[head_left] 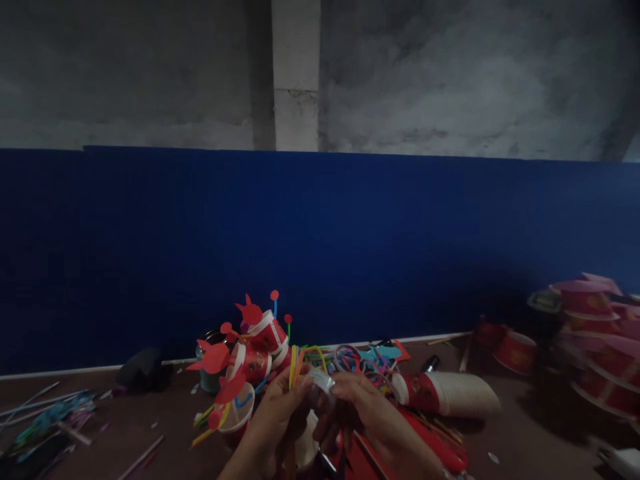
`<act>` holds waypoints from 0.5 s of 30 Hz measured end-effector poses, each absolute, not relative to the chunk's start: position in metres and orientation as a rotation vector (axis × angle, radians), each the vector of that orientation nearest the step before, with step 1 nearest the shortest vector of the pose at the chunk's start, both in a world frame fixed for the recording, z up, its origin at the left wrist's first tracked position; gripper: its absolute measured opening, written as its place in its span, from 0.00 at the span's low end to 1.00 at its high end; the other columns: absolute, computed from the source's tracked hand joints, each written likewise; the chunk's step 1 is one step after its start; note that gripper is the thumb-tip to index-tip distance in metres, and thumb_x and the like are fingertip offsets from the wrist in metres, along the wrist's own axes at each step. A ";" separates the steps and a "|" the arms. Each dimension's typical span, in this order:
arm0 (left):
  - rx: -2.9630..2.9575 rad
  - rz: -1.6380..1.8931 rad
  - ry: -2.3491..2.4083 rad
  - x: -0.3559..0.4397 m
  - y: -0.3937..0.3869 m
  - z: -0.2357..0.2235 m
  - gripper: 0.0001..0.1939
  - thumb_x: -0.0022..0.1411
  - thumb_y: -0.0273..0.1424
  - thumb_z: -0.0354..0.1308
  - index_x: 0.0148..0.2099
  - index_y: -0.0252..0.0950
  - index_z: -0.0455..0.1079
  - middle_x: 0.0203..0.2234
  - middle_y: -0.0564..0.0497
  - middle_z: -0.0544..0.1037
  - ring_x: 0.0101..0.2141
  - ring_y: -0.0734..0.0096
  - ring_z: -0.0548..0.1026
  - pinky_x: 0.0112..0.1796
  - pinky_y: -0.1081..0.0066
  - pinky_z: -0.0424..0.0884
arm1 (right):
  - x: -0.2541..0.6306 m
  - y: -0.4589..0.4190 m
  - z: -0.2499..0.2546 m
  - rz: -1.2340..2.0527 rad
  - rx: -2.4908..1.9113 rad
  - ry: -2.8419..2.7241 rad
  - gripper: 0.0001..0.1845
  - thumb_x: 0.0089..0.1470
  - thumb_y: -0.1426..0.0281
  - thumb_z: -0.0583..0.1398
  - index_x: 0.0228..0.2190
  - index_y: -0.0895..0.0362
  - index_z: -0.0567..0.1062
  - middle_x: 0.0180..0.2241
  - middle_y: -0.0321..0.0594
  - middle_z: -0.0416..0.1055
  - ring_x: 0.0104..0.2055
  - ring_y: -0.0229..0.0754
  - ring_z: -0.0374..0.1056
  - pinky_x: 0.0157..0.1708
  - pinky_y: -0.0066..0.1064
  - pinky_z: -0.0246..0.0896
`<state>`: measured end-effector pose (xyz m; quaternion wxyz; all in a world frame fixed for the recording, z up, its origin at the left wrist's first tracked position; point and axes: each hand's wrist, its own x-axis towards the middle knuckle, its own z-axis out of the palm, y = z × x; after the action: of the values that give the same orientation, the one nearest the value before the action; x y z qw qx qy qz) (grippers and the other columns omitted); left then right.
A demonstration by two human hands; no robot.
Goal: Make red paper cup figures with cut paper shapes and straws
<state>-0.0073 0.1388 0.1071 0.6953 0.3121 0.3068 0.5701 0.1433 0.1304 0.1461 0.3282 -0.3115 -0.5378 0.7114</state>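
My left hand [280,410] and my right hand [363,400] meet low in the middle of the head view, fingers pinched. Between them is a shiny, clear roll of tape [323,383], gripped from both sides. Yellow and orange drinking straws [294,365] rise from my left fingers; whether they are held there is partly hidden. Below my hands a white-lined paper cup [306,445] shows in part. Left of my left hand, red paper cups [250,363] with red paper cutouts [213,358] and straws lie heaped together.
A nested stack of paper cups [457,393] lies right of my hands, beside scissors [350,359] and craft scraps. Straw pieces [55,417] are scattered at left. Red paper bowls [603,353] pile up at far right. A blue panel [320,247] stands behind the table.
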 end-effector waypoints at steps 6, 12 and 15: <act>0.802 1.230 0.707 -0.007 0.133 0.116 0.26 0.34 0.41 0.74 0.35 0.34 0.71 0.17 0.57 0.72 0.20 0.77 0.71 0.24 0.78 0.63 | 0.143 0.130 0.146 1.849 -0.871 -1.392 0.13 0.47 0.62 0.55 0.25 0.59 0.68 0.20 0.41 0.76 0.18 0.38 0.71 0.14 0.21 0.52; 0.702 1.285 0.732 -0.006 0.135 0.114 0.28 0.32 0.42 0.74 0.35 0.33 0.71 0.20 0.54 0.75 0.23 0.77 0.72 0.27 0.78 0.64 | 0.146 0.131 0.146 1.909 -0.819 -1.424 0.18 0.44 0.65 0.52 0.33 0.64 0.73 0.22 0.47 0.77 0.19 0.40 0.71 0.18 0.24 0.58; 0.647 1.297 0.739 -0.005 0.134 0.116 0.29 0.29 0.42 0.75 0.34 0.33 0.72 0.19 0.54 0.75 0.23 0.77 0.72 0.28 0.78 0.65 | 0.147 0.130 0.147 1.933 -0.794 -1.427 0.20 0.44 0.65 0.52 0.37 0.64 0.73 0.22 0.47 0.77 0.19 0.40 0.71 0.18 0.23 0.58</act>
<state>-0.0045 0.1343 0.1157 0.6870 0.2891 0.3300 0.5793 0.1468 0.1302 0.1473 0.3007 -0.2993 -0.5378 0.7285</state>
